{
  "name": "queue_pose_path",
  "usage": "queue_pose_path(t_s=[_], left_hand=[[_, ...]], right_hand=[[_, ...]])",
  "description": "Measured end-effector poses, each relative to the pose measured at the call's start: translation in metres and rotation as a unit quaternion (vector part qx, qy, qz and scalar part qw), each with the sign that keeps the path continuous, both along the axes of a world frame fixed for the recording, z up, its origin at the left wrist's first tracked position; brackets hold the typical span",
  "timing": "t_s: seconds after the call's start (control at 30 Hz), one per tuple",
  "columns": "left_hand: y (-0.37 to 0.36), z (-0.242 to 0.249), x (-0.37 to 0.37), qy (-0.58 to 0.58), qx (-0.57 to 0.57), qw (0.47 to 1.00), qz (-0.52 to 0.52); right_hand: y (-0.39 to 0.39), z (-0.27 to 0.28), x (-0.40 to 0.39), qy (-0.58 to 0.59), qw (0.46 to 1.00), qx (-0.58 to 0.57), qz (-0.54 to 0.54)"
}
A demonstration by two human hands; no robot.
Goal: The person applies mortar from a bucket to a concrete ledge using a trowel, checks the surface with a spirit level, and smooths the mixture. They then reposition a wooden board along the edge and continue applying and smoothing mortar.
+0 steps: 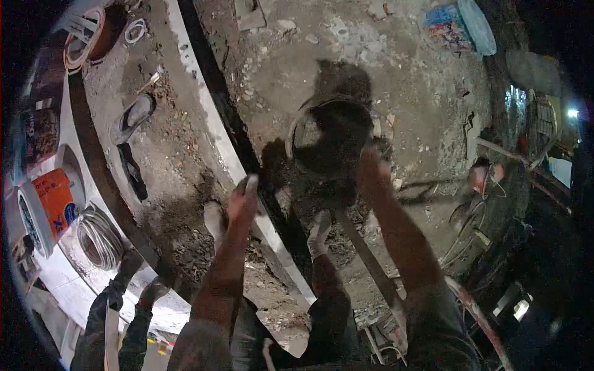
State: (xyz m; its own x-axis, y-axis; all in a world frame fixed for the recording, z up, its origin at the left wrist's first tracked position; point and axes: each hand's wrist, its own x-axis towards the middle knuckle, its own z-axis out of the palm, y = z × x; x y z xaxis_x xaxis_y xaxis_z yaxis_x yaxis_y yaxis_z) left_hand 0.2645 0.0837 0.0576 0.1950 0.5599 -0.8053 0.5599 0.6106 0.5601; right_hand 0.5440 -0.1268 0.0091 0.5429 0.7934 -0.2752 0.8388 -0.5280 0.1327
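Over the narrow white ledge (pixel 216 133), my left hand (pixel 242 204) is closed, with a small pale piece showing at its top that I cannot make out. At the right rim of a round dark basin (pixel 303 139), my right hand (pixel 374 173) is closed on the edge, its fingers slightly smeared by motion. The basin stands on the dirt ground, and its inside is mostly in shadow. My feet show as a pale left foot (pixel 215 221) and a pale right foot (pixel 320 232), on either side of the ledge.
A long plank (pixel 371 263) lies beside my right leg. Another person's legs (pixel 105 315) stand at lower left, near a coil of cable (pixel 99 238) and an orange-labelled bucket (pixel 52 198). A slipper (pixel 133 117) lies left; a blue-red bucket (pixel 448 29) lies upper right. Rubble covers the ground.
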Motion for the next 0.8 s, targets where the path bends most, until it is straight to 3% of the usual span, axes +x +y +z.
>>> queue_pose_path(t_s=[0.03, 0.07, 0.13, 0.2, 0.23, 0.27, 0.3, 0.37, 0.47, 0.5, 0.53, 0.6, 0.63, 0.67, 0.73, 0.8], left_hand=[[0.002, -0.015, 0.025, -0.028, -0.018, 0.999, 0.033], [-0.008, -0.068, 0.032, -0.094, 0.022, 0.995, 0.034], [-0.010, -0.129, 0.052, -0.152, 0.067, 0.985, 0.035], [-0.011, -0.140, 0.092, 0.038, 0.075, 0.979, -0.188], [-0.020, -0.146, 0.098, 0.091, 0.073, 0.963, -0.242], [-0.031, -0.155, 0.104, 0.141, 0.069, 0.942, -0.297], [-0.045, -0.168, 0.106, 0.073, 0.122, 0.964, -0.224], [-0.051, -0.169, 0.110, -0.003, 0.177, 0.973, -0.149], [-0.045, -0.126, 0.112, 0.009, 0.154, 0.984, -0.094], [-0.043, -0.118, 0.107, 0.047, 0.123, 0.980, -0.146], [-0.046, -0.136, 0.100, 0.015, 0.167, 0.970, -0.174], [-0.047, -0.160, 0.091, -0.048, 0.257, 0.939, -0.225], [-0.051, -0.160, 0.091, -0.037, 0.239, 0.951, -0.191], [-0.044, -0.139, 0.097, -0.024, 0.220, 0.963, -0.152], [-0.035, -0.108, 0.105, -0.060, 0.230, 0.957, -0.165], [-0.031, -0.098, 0.112, -0.007, 0.153, 0.982, -0.110]], right_hand=[[0.047, 0.019, 0.014, -0.046, 0.990, -0.134, 0.024], [0.086, 0.025, 0.027, 0.099, 0.952, -0.262, -0.123], [0.100, 0.017, 0.033, 0.085, 0.950, -0.242, -0.175], [0.085, -0.014, 0.027, 0.085, 0.944, -0.225, -0.224], [0.053, -0.037, 0.029, 0.150, 0.958, -0.155, -0.188], [0.060, -0.023, 0.022, 0.171, 0.957, -0.160, -0.169], [0.069, -0.005, 0.013, 0.192, 0.956, -0.165, -0.149], [0.052, -0.014, 0.010, 0.283, 0.939, -0.126, -0.150], [0.025, -0.059, -0.012, 0.362, 0.917, -0.045, -0.162], [0.037, -0.051, -0.022, 0.290, 0.943, -0.121, -0.113], [0.050, -0.043, -0.032, 0.216, 0.955, -0.196, -0.059], [0.046, -0.064, -0.030, 0.302, 0.912, -0.264, -0.089], [0.036, -0.076, -0.031, 0.330, 0.893, -0.288, -0.103], [0.014, -0.103, -0.032, 0.282, 0.921, -0.268, 0.033], [-0.008, -0.114, -0.036, 0.232, 0.925, -0.246, 0.172], [-0.015, -0.111, -0.047, 0.167, 0.963, -0.084, 0.195]])
